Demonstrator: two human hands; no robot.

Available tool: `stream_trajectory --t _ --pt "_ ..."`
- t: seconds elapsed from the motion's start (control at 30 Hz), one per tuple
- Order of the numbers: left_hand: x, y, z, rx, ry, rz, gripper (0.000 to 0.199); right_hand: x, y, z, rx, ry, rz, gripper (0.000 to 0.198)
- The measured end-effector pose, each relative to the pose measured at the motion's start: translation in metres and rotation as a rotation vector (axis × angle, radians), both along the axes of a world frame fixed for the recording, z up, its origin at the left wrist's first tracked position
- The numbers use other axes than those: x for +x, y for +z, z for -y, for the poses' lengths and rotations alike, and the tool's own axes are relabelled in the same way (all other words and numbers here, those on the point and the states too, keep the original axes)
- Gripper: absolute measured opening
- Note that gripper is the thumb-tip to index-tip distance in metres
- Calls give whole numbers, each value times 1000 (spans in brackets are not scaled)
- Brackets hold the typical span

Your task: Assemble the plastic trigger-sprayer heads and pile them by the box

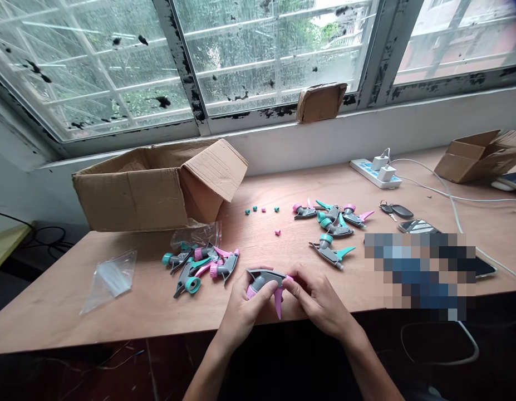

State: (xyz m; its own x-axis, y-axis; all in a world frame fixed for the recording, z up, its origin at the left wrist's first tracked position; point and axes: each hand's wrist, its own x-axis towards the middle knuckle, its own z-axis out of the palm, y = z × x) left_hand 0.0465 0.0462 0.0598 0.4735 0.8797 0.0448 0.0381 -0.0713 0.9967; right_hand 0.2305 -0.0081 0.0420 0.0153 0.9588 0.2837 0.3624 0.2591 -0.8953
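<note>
Near the table's front edge, my left hand (240, 309) is wrapped round a grey and pink trigger sprayer head (266, 276), its pink trigger (278, 305) pointing down. Thumb and fingers of my right hand (320, 294) pinch the pink nozzle (288, 279) at the sprayer's front end. That nozzle is partly hidden by the fingertips. To the left lies a pile of several grey sprayer heads (183, 279) with pink or teal parts. More sprayer heads (328, 254) lie to the right. Several small teal and pink nozzle caps, among them a pink cap (277, 232), are scattered beyond my hands.
An open cardboard box (130, 197) stands at the back left, near a clear plastic bag (113, 278). Keys (395, 210), a phone (420, 226) and a power strip (375, 174) with cables lie on the right. A smaller carton (466, 159) sits at the far right.
</note>
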Motion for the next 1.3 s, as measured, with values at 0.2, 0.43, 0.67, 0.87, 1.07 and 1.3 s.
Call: stream_trajectory --t 0.2,0.43,0.67,0.87,1.07,1.3 --pt "-1 -3 -2 -7 -18 11 33 0 -1 0 44 20 76 40" --pt "-2 -5 -2 -38 -70 29 34 2 -1 -1 27 88 6 44" --pt "3 1 2 42 11 -41 26 -1 -4 -4 14 15 -9 43" --pt "4 6 3 -33 -21 -63 29 -4 -12 -2 244 -58 148 38" --pt "2 8 4 -38 -62 -78 31 -10 -8 1 427 -215 313 41" --pt "2 9 16 -88 -184 -37 38 -9 -11 4 678 -272 394 41"
